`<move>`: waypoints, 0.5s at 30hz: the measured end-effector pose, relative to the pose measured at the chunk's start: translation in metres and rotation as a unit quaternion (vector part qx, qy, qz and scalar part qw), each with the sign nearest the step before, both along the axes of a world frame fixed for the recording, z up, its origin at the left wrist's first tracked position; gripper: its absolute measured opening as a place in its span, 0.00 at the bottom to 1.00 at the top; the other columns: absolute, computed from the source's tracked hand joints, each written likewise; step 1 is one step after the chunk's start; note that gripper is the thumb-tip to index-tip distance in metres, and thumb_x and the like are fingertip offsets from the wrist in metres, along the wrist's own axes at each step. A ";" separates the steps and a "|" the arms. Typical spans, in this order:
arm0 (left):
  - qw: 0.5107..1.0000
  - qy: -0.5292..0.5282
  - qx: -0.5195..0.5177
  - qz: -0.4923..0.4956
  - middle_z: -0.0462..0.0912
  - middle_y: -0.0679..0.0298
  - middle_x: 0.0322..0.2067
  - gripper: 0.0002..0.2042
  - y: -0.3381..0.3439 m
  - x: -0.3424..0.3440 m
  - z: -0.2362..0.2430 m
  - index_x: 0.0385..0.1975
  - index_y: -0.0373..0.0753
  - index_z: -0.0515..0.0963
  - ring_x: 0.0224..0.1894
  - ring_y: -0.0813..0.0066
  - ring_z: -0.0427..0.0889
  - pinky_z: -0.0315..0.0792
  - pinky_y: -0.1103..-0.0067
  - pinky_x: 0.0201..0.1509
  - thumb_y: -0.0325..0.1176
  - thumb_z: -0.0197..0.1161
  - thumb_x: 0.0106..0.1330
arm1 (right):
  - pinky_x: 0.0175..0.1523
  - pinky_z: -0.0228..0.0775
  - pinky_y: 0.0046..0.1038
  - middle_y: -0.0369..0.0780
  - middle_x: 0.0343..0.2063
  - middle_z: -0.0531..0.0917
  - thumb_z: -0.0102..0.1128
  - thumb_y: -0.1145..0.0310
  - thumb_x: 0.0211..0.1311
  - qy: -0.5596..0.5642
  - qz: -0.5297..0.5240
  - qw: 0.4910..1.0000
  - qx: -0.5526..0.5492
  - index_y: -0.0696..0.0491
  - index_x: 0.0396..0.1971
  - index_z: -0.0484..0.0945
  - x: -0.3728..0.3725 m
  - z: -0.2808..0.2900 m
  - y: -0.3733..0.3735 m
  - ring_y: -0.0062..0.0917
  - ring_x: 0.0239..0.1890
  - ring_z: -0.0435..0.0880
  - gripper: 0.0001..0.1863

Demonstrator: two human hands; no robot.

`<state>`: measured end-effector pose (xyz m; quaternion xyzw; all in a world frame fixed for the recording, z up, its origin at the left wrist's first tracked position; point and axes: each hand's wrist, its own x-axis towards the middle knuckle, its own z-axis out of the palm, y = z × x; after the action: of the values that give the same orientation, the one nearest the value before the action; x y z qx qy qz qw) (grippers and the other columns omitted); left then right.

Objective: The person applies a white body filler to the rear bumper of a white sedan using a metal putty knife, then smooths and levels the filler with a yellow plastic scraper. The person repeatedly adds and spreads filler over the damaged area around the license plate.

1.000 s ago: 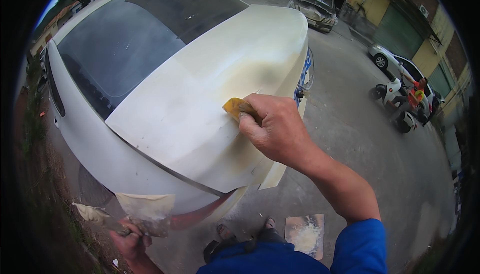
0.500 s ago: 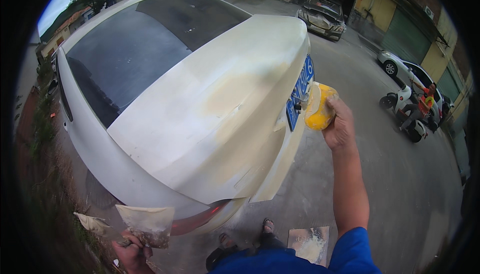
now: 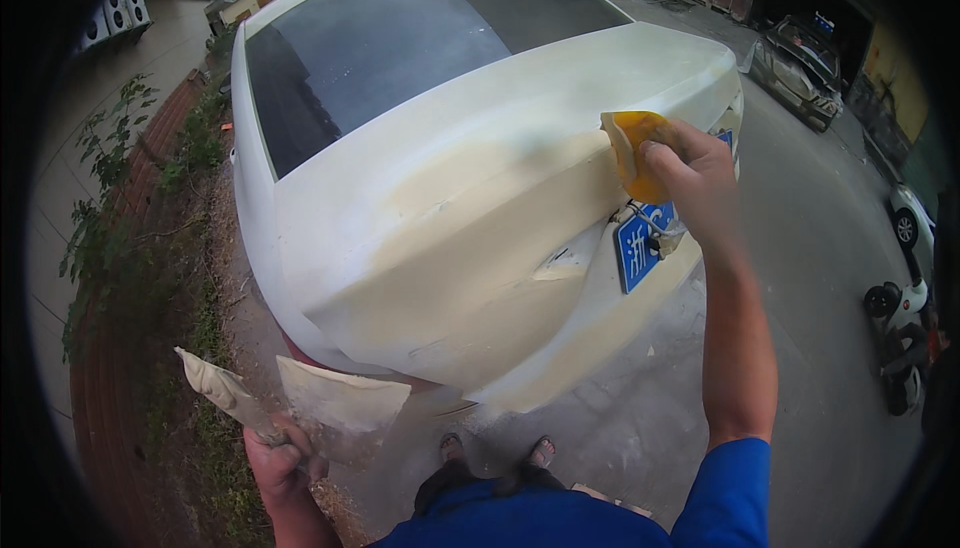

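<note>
Spreader [image 3: 632, 170], yellow, was pinched in the right hand [image 3: 698, 168] just above the licence plate [image 3: 634, 254]; well left of that plate, the left hand [image 3: 283, 456] clutched a paste-loaded scraper [image 3: 226, 394] and smeared sheet [image 3: 343, 395].

Grey pavement [image 3: 810, 278] (pale in patches) meets a yellow wall [image 3: 892, 78].

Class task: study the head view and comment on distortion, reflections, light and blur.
Head view, rim: black fisheye borders close in at the sides and corners; head view, top: the rear window carries pale and dark reflections; head view, right: the pavement shows no hard-edged shadows, suggesting diffuse light; head view, right of centre: the right hand looks slightly smeared at the wrist.
</note>
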<state>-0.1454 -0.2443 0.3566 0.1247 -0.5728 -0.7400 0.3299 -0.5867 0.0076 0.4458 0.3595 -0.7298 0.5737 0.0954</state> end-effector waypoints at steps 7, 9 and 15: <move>0.994 -0.102 0.020 0.033 0.75 0.58 0.14 0.19 -0.005 0.021 0.004 0.20 0.28 0.73 0.10 0.71 0.74 0.68 0.76 0.09 0.37 0.74 0.58 | 0.57 0.75 0.28 0.42 0.45 0.84 0.59 0.75 0.65 -0.266 0.122 0.904 -0.312 0.65 0.53 0.77 0.052 -0.063 -0.011 0.24 0.47 0.83 0.18; 0.988 -0.147 0.045 -0.006 0.76 0.58 0.15 0.17 0.013 0.011 0.000 0.23 0.28 0.76 0.12 0.70 0.76 0.71 0.74 0.13 0.36 0.74 0.58 | 0.61 0.74 0.31 0.43 0.49 0.83 0.60 0.75 0.66 -0.366 0.097 0.856 -0.353 0.65 0.56 0.74 0.073 -0.102 0.002 0.26 0.51 0.83 0.20; 0.935 -0.304 0.083 -0.163 0.78 0.61 0.19 0.10 0.070 -0.042 -0.008 0.32 0.30 0.78 0.18 0.74 0.77 0.71 0.78 0.22 0.32 0.67 0.63 | 0.58 0.75 0.30 0.43 0.47 0.84 0.59 0.78 0.64 -0.436 0.117 0.840 -0.300 0.65 0.54 0.75 0.143 -0.140 0.068 0.26 0.48 0.84 0.19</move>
<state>-0.1871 -0.1740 0.3491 0.2759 -0.5949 -0.7549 0.0035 -0.4435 0.0753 0.3053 0.1088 -0.4401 0.8692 -0.1975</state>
